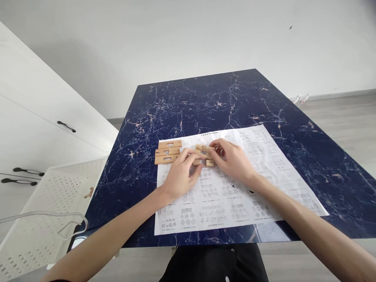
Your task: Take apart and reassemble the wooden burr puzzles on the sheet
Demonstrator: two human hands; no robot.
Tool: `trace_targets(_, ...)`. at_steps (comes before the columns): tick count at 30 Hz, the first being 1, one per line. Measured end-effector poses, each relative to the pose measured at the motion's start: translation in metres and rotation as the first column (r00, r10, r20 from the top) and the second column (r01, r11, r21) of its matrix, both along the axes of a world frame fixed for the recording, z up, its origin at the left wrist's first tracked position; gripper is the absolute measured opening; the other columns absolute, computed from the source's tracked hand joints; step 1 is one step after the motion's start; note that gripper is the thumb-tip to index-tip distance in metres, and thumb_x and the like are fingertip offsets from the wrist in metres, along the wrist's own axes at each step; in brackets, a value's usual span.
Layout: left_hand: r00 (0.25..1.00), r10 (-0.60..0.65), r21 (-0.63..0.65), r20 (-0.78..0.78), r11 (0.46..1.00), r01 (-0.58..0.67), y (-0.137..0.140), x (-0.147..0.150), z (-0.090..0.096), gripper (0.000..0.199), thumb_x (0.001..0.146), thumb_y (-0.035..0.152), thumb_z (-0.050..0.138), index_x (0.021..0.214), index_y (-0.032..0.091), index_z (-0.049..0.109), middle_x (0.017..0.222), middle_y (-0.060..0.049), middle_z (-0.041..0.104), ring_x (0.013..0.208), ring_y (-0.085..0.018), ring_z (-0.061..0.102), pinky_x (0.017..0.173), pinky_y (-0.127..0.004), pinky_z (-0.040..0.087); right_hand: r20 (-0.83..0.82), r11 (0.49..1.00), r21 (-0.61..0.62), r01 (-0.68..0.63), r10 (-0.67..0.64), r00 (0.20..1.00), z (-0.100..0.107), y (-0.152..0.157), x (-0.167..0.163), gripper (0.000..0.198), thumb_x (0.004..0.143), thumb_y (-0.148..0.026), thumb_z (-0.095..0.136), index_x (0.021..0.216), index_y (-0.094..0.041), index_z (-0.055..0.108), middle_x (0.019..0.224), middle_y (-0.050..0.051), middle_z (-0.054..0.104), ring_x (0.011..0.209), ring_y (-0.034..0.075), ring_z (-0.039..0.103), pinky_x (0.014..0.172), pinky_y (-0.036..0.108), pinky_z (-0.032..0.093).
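Head view: my left hand [179, 174] and right hand [234, 157] both pinch small wooden pieces [209, 163] over the printed sheet [217, 197]; lining them up seems the step, calling for steady fingertips. Slotted bars [174, 150] lie at nine o'clock. Farther, at eight, a white perforated basket [63, 184] shows a brown piece [89, 192], perhaps inside.

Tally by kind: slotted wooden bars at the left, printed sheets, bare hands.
Tan rectangular slotted wooden bars: 3
White printed paper sheet: 1
Bare left hand and right hand: 2
Total: 6; pale wooden pieces between the hands are partly hidden, uncounted
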State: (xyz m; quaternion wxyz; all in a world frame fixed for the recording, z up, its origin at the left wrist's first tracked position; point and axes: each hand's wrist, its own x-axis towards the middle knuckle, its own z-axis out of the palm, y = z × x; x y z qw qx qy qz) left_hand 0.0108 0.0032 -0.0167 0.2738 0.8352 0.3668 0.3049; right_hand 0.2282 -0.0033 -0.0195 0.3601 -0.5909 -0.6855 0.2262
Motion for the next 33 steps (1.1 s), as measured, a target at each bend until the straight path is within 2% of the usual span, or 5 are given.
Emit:
trace_targets(11, 0.992, 0.124, 0.070, 0.029, 0.990, -0.126, 0.0018, -0.0008, -0.0016, 0.028, 0.102, 0.008, 0.064, 0.124, 0.024, 0.060, 0.110, -0.003, 0.057, 0.074, -0.012, 0.056, 0.077, -0.033, 0.058, 0.027, 0.992, 0.045, -0.120, 0.119, 0.993, -0.0027, 0.0000, 0.0004, 0.023, 0.106, -0.042, 0.060, 0.110, -0.021, 0.068, 0.110, 0.011, 0.074, 0.080, 0.022, 0.070, 0.069, 0.037, 0.055)
trace_targets(17, 0.995, 0.078, 0.155, 0.068, 0.984, -0.087, -0.0026, 0.0008, 0.0029, 0.026, 0.100, 0.012, 0.065, 0.122, 0.025, 0.059, 0.117, -0.006, 0.058, 0.102, -0.021, 0.064, 0.094, -0.042, 0.059, 0.000, 0.987, 0.049, -0.151, 0.152, 0.988, -0.0017, -0.0002, -0.0001, 0.023, 0.110, -0.038, 0.056, 0.108, -0.021, 0.072, 0.110, 0.010, 0.073, 0.082, 0.021, 0.070, 0.071, 0.036, 0.054)
trace_targets(21, 0.999, 0.031, 0.143, -0.015, 0.989, -0.029, -0.0041, 0.0005, 0.0056, 0.027, 0.099, 0.023, 0.072, 0.124, 0.026, 0.060, 0.131, -0.010, 0.057, 0.127, -0.029, 0.058, 0.112, -0.054, 0.051, -0.026, 0.975, 0.079, -0.208, 0.211, 0.977, 0.0008, -0.0005, -0.0001, 0.036, 0.114, -0.031, 0.049, 0.085, -0.021, 0.069, 0.091, 0.006, 0.072, 0.079, 0.019, 0.066, 0.071, 0.034, 0.051)
trace_targets(26, 0.990, -0.020, 0.114, -0.138, 0.993, 0.036, -0.0021, 0.0003, 0.0035, 0.034, 0.096, 0.032, 0.081, 0.124, 0.026, 0.063, 0.139, -0.009, 0.060, 0.134, -0.034, 0.051, 0.116, -0.057, 0.045, -0.036, 0.969, 0.074, -0.236, 0.239, 0.970, 0.0025, -0.0021, -0.0019, 0.039, 0.114, -0.030, 0.049, 0.079, -0.022, 0.063, 0.084, 0.004, 0.069, 0.073, 0.017, 0.062, 0.068, 0.033, 0.047)
trace_targets(33, 0.983, 0.093, 0.195, -0.157, 0.979, -0.061, 0.0015, -0.0011, -0.0017, 0.018, 0.106, 0.020, 0.067, 0.123, 0.026, 0.064, 0.130, -0.006, 0.068, 0.129, -0.030, 0.055, 0.112, -0.053, 0.044, -0.017, 0.972, 0.074, -0.223, 0.224, 0.974, 0.0010, -0.0037, -0.0031, 0.025, 0.112, -0.030, 0.052, 0.102, -0.020, 0.072, 0.094, 0.006, 0.075, 0.078, 0.020, 0.067, 0.068, 0.035, 0.050)
